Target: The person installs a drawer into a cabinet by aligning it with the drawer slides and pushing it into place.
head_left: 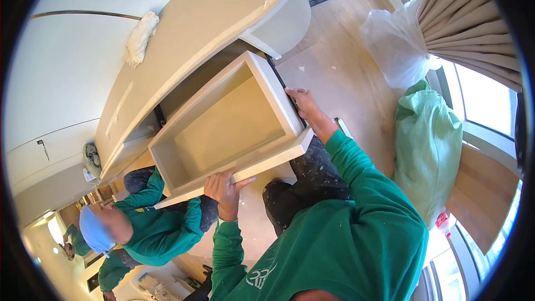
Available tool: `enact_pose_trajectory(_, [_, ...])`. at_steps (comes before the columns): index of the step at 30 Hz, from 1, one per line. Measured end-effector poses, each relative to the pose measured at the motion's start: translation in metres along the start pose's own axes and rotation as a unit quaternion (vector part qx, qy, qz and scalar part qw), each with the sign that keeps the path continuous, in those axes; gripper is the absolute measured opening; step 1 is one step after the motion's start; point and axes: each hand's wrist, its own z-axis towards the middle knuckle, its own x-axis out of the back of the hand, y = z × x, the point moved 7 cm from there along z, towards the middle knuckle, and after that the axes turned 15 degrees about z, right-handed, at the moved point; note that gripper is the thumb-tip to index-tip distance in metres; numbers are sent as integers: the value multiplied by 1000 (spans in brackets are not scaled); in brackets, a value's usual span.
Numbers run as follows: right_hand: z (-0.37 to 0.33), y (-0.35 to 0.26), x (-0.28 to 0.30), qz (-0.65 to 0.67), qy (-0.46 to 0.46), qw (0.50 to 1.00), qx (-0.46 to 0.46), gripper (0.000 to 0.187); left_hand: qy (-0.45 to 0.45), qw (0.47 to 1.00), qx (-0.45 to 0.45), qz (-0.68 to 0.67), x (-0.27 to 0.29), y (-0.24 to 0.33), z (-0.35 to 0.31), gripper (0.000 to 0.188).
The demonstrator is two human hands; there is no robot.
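Note:
A shallow beige drawer [223, 125] is pulled well out of a curved, cream-coloured cabinet [184, 28]. My left hand [224, 189] grips the top edge of the drawer front, fingers over the edge and thumb stretched along it. At the drawer's right side, my right hand [304, 105] is closed on the side edge, close to a black slide rail [274, 67]. Its fingertips are partly hidden. Inside the drawer only the bare bottom shows. The cabinet's opening behind it is in shadow.
A co-worker in a green top and blue cap [96, 228] crouches at the drawer's left end. A crumpled white cloth [141, 38] lies on the cabinet top. To the right stand a stuffed green sack [426, 150], clear plastic sheeting [393, 44] and a tied beige curtain [468, 17].

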Motion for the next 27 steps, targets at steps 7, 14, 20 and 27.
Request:
enact_pose_trajectory(7, [-10, -14, 3, -29, 10, 999, -39, 22, 2, 1000, 8, -10, 4, 23, -1, 54])
enact_pose_trajectory(14, [9, -3, 53, -80, 59, 995, -13, 26, 10, 998, 29, -46, -3, 32, -3, 53])
enact_pose_trajectory(20, [-19, 16, 71, -20, 38, 997, -67, 21, -29, 998, 24, -55, 6, 24, -17, 49])
enact_pose_trajectory(27, [-20, 20, 73, -52, -19, 995, -88, 16, -17, 995, 49, -86, 12, 22, -31, 46])
